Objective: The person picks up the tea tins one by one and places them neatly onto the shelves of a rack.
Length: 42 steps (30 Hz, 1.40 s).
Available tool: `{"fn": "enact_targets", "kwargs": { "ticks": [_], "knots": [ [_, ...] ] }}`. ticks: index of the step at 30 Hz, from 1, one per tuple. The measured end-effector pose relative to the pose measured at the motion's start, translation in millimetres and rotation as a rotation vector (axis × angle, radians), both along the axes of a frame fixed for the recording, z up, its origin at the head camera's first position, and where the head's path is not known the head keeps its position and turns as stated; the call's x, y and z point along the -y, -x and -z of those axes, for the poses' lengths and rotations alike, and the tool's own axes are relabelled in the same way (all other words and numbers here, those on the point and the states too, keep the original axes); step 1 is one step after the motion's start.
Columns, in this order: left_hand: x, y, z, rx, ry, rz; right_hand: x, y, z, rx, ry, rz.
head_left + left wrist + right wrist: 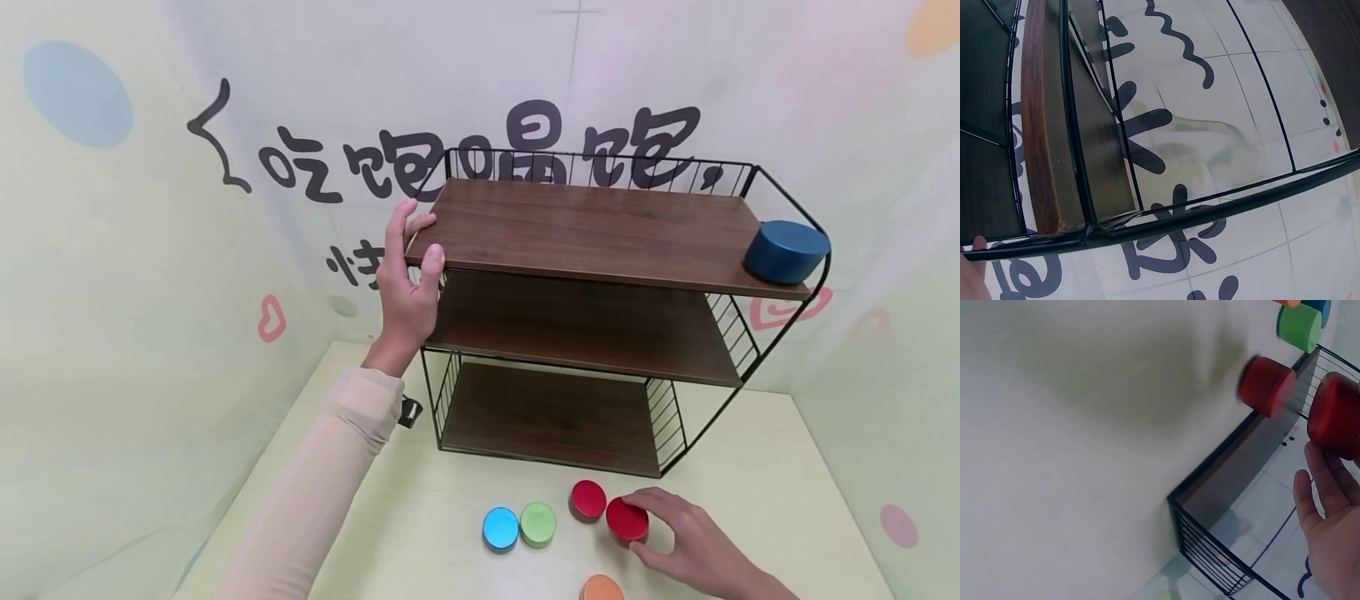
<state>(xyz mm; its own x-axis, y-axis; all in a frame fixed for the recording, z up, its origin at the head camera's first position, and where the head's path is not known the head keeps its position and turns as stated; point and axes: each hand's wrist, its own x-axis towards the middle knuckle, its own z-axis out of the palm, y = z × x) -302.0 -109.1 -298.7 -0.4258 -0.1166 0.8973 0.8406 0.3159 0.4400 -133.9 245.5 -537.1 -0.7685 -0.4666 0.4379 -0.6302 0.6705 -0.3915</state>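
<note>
At the left end of a three-tier shelf rack's top board (592, 229), my left hand (407, 292) grips the edge, thumb in front and fingers over the side. Only part of that hand (974, 275) shows in the left wrist view, by the black wire frame (1210, 215). My right hand (693, 542) holds a round red tin (627, 520) between thumb and fingers, low in front of the rack. In the right wrist view, fingers (1322, 481) lie against this tin (1333, 419). Just left of it stands a second red tin (587, 500).
Blue (500, 529) and green (537, 524) tins stand side by side on the pale table (420, 533). An orange tin (602, 588) is nearer me, cut off by the frame. A dark blue tin (786, 252) sits at the top board's right end. Behind is a printed wall (480, 67).
</note>
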Motion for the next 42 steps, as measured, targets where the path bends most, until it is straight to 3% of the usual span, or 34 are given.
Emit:
{"fn": "enact_targets", "kwargs": {
  "ticks": [4,15,26,42],
  "knots": [
    [1.0,1.9,1.3,-0.006,0.004,-0.003,1.3,2.1,-13.0,-0.034,-0.006,-0.023],
    [8.9,30.3,21.3,-0.014,0.007,-0.018,4.8,13.8,-48.9,-0.139,-0.023,-0.096],
    [9.4,29.5,21.5,-0.019,0.02,-0.025,9.3,36.2,-101.0,-0.234,-0.058,-0.13],
    [9.2,29.3,22.2,-0.014,0.012,-0.015,13.4,46.5,-149.0,-0.33,-0.144,-0.12]
  ]
}}
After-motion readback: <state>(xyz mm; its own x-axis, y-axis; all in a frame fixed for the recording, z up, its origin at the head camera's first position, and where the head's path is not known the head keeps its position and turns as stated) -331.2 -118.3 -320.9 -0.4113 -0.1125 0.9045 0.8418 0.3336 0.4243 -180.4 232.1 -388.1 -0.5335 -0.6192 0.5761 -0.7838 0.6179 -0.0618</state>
